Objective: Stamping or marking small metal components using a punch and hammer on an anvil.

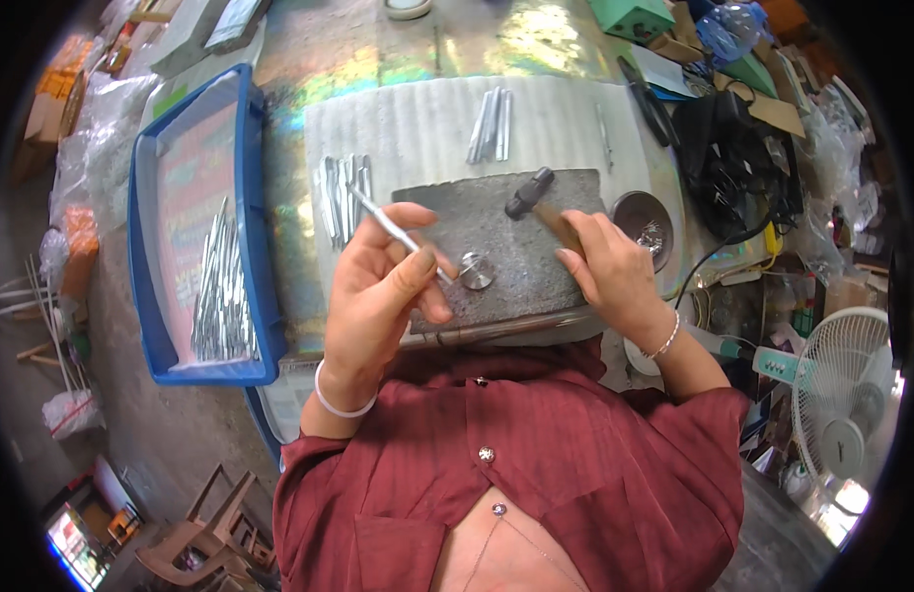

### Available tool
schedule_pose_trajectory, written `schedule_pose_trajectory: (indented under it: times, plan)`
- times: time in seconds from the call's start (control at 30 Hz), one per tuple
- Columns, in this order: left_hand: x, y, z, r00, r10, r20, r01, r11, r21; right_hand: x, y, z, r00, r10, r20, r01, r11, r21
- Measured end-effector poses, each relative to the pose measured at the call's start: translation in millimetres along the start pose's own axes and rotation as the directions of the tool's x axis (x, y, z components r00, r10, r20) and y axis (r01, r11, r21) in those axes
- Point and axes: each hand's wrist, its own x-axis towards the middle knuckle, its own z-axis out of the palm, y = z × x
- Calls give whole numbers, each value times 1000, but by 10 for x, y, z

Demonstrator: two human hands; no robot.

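Note:
My left hand (370, 286) pinches a thin silver metal rod (388, 223) between thumb and fingers, tilted over the left part of a dark grey mat (536, 271). Just right of its fingertips, a small round shiny metal piece (476, 271) sits on the mat. My right hand (620, 266) is wrapped round the wooden handle of a small hammer (529, 193), whose black head is over the mat's far side. Several silver rods (337, 202) lie left of the mat, and another group of rods (491, 125) lies beyond it.
At the left stands a blue tray (264, 227) with a heap of silver rods (222, 296). A round dish (630, 212) of small metal parts is beside my right hand. Farther right are a black bag (723, 158) and a fan (842, 390). White foam sheet (398, 118) covers the tabletop.

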Motion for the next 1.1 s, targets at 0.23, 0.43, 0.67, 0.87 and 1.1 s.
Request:
schedule_pose_trajectory:
  times: [0.23,0.43,0.67,0.87,1.1]
  plan:
    - [-141,-3,73,997,58,-54,-44,972,231,959,1176,100,954,268,-137,-279,958,-66]
    - [-266,-39,64,986,160,-55,-129,920,370,1318,1588,404,928,373,-7,-367,911,-189]
    - [-253,-107,52,988,128,85,-152,885,439,853,538,-537,989,141,42,-147,947,286]
    - [-177,-254,194,986,92,137,-138,914,381,273,-531,-480,982,-135,129,15,745,666]
    - [-249,-262,217,977,184,108,-210,920,330,237,-702,-166,985,-168,-43,134,581,803]
